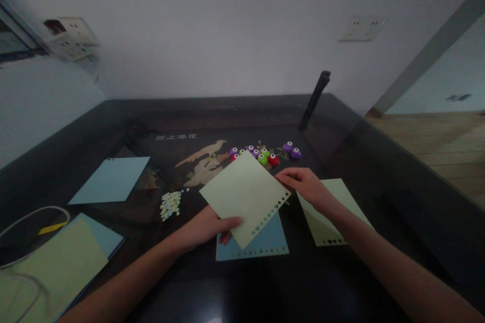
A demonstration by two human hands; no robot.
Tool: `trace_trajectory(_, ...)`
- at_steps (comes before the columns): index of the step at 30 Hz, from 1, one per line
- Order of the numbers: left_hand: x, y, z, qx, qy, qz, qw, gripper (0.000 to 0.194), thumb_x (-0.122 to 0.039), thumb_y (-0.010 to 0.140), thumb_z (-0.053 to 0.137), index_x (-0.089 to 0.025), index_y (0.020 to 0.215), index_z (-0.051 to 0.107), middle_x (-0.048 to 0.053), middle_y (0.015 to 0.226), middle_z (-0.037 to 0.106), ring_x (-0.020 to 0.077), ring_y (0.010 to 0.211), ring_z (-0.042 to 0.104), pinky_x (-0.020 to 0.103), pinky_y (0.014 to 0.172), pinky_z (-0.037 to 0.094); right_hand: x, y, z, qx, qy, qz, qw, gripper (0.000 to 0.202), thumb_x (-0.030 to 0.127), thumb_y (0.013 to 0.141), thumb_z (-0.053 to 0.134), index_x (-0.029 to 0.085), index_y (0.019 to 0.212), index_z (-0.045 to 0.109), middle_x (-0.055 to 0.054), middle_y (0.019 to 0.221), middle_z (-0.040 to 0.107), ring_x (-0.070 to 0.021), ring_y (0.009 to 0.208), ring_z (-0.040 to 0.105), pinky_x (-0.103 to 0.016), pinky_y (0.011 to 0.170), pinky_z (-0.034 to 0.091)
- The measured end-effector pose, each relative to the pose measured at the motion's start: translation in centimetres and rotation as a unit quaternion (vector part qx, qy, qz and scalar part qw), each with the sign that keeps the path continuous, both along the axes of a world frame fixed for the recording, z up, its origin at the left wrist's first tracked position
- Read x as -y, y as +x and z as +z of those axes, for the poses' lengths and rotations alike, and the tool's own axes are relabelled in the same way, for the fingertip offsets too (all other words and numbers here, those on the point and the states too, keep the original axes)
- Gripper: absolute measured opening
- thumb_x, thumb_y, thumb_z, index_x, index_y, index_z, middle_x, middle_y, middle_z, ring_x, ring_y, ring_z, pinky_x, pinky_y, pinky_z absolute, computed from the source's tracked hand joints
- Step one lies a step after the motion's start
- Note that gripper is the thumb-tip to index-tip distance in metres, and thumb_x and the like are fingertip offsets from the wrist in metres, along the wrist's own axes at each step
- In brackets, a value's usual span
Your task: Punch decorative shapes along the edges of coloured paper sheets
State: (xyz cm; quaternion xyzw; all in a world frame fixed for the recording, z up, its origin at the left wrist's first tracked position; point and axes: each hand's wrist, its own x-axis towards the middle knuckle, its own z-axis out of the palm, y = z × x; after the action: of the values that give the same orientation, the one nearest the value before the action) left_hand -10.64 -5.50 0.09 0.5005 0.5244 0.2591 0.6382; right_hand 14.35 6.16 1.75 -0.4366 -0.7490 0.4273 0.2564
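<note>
Pale sheet (242,186), aslant between two hands.

Left hand (202,227): pinching its near-left edge, thumb uppermost. Right hand (308,186): fingertips gathered at far-right edge; grip unclear. Punched row: near-right edge, running away rightward. Blue sheet (271,242): beneath, partly covered.

A row of four small, pale Chinese characters (176,137) stands on the dark tabletop (132,116), toward its far side. From here I make out 上 second and 花 last; the first and third are too blurred to read surely.
</note>
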Motion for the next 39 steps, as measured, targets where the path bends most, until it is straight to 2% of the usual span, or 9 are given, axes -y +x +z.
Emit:
trace_trajectory(4,-0.5,0.2,0.0,-0.015,0.063,0.117,0.991,0.037,-0.046,0.078,0.060,-0.016,0.057,0.053,-0.002,0.043,0.049,0.0110,0.043,0.046,0.025,0.051,0.038,-1.5,0.0,0.0,0.027,0.060,-0.027,0.997,0.026,0.034,0.087,0.050,0.015,0.081,0.068,-0.005,0.068,0.069,-0.0154,0.060,0.062,-0.028,0.058,0.048)
trace_trajectory(6,-0.7,0.2,-0.1,-0.032,0.078,0.152,0.985,0.036,-0.043,0.078,0.060,-0.016,0.055,0.053,-0.001,0.045,0.052,0.0126,0.047,0.050,0.027,0.057,0.043,-2.3,-0.6,-0.2,0.055,0.098,-0.046,0.993,0.023,0.031,0.086,0.052,0.015,0.085,0.068,-0.006,0.072,0.070,-0.0163,0.063,0.063,-0.029,0.062,0.048)
trace_trajectory(10,-1.0,0.1,-0.3,-0.057,0.101,0.153,0.981,0.038,-0.040,0.078,0.059,-0.017,0.048,0.053,0.001,0.048,0.056,0.0145,0.053,0.055,0.028,0.068,0.046,-3.6,-2.8,-0.7,0.135,0.194,-0.078,0.968,0.017,0.025,0.085,0.054,0.017,0.089,0.069,-0.007,0.087,0.070,-0.0203,0.077,0.063,-0.032,0.069,0.044)
trace_trajectory(14,-0.9,0.2,-0.3,-0.029,0.090,0.160,0.983,0.034,-0.037,0.076,0.062,-0.016,0.050,0.055,0.003,0.050,0.060,0.0150,0.054,0.057,0.029,0.067,0.048,-4.6,-4.7,-1.1,0.215,0.259,-0.087,0.938,0.017,0.024,0.085,0.055,0.018,0.093,0.068,-0.010,0.095,0.066,-0.0225,0.083,0.061,-0.031,0.066,0.040)
trace_trajectory(19,-0.8,0.4,-0.4,0.006,0.079,0.186,0.979,0.026,-0.035,0.074,0.065,-0.015,0.058,0.060,0.004,0.055,0.064,0.0151,0.054,0.058,0.029,0.066,0.049,-5.2,-5.8,-1.2,0.285,0.297,-0.077,0.908,0.020,0.030,0.086,0.055,0.017,0.092,0.069,-0.010,0.094,0.063,-0.0218,0.080,0.060,-0.031,0.064,0.037)
trace_trajectory(25,-0.9,0.3,-0.5,0.004,0.083,0.185,0.979,0.026,-0.034,0.073,0.066,-0.015,0.057,0.060,0.004,0.054,0.064,0.0154,0.055,0.059,0.029,0.067,0.050,-5.1,-6.1,-1.2,0.326,0.314,-0.057,0.890,0.017,0.027,0.085,0.057,0.016,0.089,0.070,-0.012,0.094,0.061,-0.0235,0.083,0.059,-0.031,0.065,0.037)
trace_trajectory(31,-1.0,0.3,-0.7,-0.025,0.086,0.178,0.980,0.028,-0.037,0.074,0.065,-0.014,0.057,0.061,0.006,0.056,0.065,0.0168,0.057,0.061,0.030,0.069,0.050,-4.8,-6.1,-1.3,0.305,0.308,-0.052,0.900,0.013,0.022,0.082,0.059,0.013,0.087,0.068,-0.014,0.098,0.061,-0.0275,0.092,0.056,-0.035,0.073,0.041)
trace_trajectory(36,-0.6,0.4,-0.3,-0.063,0.100,0.175,0.978,0.030,-0.038,0.075,0.064,-0.014,0.057,0.062,0.008,0.060,0.068,0.0177,0.060,0.062,0.032,0.072,0.050,-3.6,-4.3,-0.1,0.223,0.288,-0.062,0.929,0.018,0.024,0.084,0.058,0.014,0.097,0.063,-0.013,0.104,0.062,-0.0267,0.102,0.055,-0.037,0.084,0.043)
trace_trajectory(39,-0.5,0.9,0.3,-0.062,0.098,0.155,0.981,0.030,-0.038,0.077,0.063,-0.014,0.059,0.064,0.008,0.061,0.069,0.0179,0.061,0.063,0.032,0.072,0.051,-1.7,-1.9,0.5,0.152,0.235,-0.048,0.959,0.020,0.025,0.086,0.055,0.017,0.104,0.056,-0.008,0.097,0.066,-0.0198,0.087,0.063,-0.033,0.075,0.049)
